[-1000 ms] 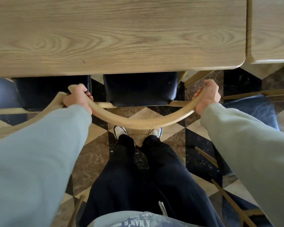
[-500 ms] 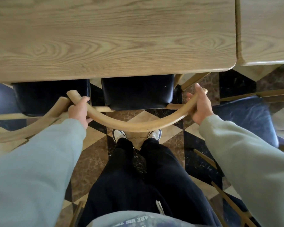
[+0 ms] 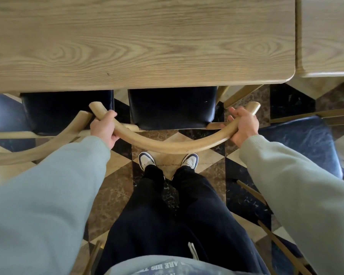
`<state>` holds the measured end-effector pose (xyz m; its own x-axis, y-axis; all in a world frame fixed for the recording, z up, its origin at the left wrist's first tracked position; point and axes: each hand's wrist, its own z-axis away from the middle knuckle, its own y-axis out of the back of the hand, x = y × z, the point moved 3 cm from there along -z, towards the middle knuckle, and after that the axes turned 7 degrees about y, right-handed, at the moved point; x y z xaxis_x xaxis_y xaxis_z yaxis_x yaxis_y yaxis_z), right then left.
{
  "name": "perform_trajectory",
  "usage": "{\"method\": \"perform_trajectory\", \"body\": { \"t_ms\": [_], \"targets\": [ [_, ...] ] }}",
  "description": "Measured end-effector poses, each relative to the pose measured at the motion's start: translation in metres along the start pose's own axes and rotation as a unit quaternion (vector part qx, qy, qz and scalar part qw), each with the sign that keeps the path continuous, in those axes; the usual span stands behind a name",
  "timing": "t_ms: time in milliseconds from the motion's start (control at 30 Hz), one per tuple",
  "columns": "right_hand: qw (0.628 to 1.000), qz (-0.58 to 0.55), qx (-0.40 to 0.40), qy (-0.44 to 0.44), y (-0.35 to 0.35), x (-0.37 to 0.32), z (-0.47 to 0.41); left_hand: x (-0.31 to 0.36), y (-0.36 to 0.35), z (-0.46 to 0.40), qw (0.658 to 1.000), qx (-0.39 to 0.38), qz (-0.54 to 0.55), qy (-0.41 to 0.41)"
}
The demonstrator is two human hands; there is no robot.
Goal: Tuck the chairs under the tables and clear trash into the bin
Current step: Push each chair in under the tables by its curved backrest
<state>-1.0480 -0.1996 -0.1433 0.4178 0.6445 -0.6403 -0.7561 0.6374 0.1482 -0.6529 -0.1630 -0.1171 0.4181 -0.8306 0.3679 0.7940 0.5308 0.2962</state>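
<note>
**Head view: both hands on the curved back of a chair at the table edge**

Head camera looks straight down over a wooden table (image 3: 139, 40) whose near edge crosses the upper part of the picture. A second table (image 3: 328, 34) stands just beside it on the right, a narrow seam between the two tops.

Below the near edge sits the chair (image 3: 172, 107), its black padded seat partly under the tabletop, the rear part of the seat still showing. Its curved wooden backrest (image 3: 173, 146) bows toward the person. The left hand (image 3: 103, 129) wraps the left end of that rail, fingers curled closed around it. The right hand (image 3: 244, 124) grips the right end, fingers closed over the wood with the thumb on the inner side. Both arms wear pale grey-green sleeves (image 3: 48, 195).

To the left, a neighbouring chair (image 3: 68, 112) has its black seat likewise partly under the table, its own bent rail lying just beside the held one. On the right, a third chair (image 3: 304, 143) with a dark blue-black seat stands out from under the tables.

Beneath the rail, two white and dark shoes (image 3: 146, 160) stand on a checkered marble floor (image 3: 115, 187), with black trousers (image 3: 167, 225) above them.
</note>
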Motion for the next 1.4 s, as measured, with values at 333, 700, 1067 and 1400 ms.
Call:
{"method": "perform_trajectory", "body": {
  "t_ms": [333,700,1067,1400],
  "targets": [
    [1.000,0.001,0.002,0.004,0.000,0.002,0.003,-0.008,0.002,-0.001,1.000,0.005,-0.002,-0.007],
    [0.992,0.126,0.016,-0.020,0.001,0.000,-0.005,-0.002,0.001,0.003,0.997,0.018,-0.070,0.000],
    [0.932,0.340,-0.108,0.068,0.032,-0.004,0.020,0.020,0.021,0.048,0.912,0.177,-0.346,-0.129],
    [0.978,0.190,-0.047,0.068,0.117,-0.009,0.089,0.032,-0.102,0.103,0.910,-0.093,-0.334,-0.228]
  ]
}}
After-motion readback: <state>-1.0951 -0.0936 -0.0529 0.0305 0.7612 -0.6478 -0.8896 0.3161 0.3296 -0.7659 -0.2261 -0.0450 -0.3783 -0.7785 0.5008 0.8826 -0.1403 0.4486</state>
